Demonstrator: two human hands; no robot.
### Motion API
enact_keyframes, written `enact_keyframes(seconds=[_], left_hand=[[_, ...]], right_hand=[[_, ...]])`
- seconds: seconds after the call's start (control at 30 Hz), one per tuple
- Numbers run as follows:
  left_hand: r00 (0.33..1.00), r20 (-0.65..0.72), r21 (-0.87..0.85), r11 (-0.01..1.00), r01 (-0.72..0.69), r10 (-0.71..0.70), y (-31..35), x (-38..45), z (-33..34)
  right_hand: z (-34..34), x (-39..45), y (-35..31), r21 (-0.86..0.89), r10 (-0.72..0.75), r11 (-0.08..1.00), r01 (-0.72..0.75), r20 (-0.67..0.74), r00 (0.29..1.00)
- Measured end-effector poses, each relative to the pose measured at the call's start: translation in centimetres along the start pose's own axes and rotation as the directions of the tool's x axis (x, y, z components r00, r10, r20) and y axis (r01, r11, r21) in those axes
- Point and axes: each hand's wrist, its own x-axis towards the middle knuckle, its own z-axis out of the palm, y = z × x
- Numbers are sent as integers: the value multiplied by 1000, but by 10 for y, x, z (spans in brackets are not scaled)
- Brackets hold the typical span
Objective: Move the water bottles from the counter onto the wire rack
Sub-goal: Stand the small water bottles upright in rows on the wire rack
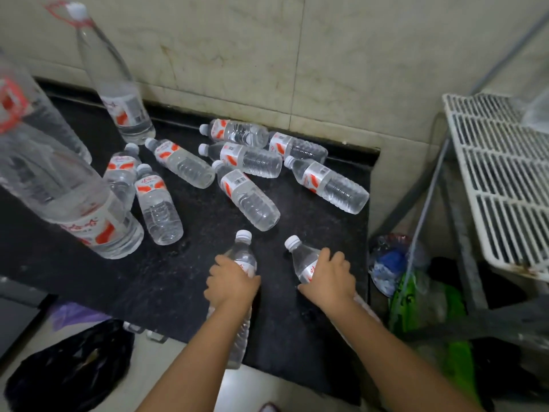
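Several small clear water bottles with red-and-white labels lie scattered on the black counter (312,221). My left hand (231,282) grips one small bottle (243,254) around its label, cap pointing away from me. My right hand (329,276) grips a second small bottle (301,258), its cap tilted up and left. Both held bottles are at the counter's near right part. The white wire rack (502,179) stands to the right of the counter, apart from both hands.
Three large bottles stand at the left: one by the wall (114,81), another nearest me (68,197). A tiled wall backs the counter. Plastic bags, blue and green (416,295), fill the gap below the rack. A black bag (74,367) lies on the floor at lower left.
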Motion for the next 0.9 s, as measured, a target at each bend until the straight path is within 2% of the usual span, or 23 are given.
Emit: enact_keyframes(seconds=[0.13,0.27,0.43,0.53,0.63,0.77,0.9], left_hand=[[999,24,-6,1000,-25,25,-3,3,-4],[993,36,-10,994,-110,110,-6,-4,-7],[962,-101,-85,961,-262,254,15,-19,-32],[905,-246,-161,906,-391,346,40,-26,-61],[820,-387,-182,836,-517,423,70,-34,-91],[732,-529,-237,753,-613,429,113,-46,-118],[661,-610,-287,655,-699,437,161,-73,-125]], right_hand=[[-2,1,-1,-27,-18,999,18,5,1000],[-9,0,1,52,-15,999,14,23,1000],[-37,-2,-8,238,-10,971,24,-57,998],[-74,8,-19,322,-58,941,107,-158,986],[-125,19,-29,393,-92,895,210,-298,950],[-200,26,-29,453,-61,829,328,-509,859],[-262,23,2,484,-4,766,424,-656,755]])
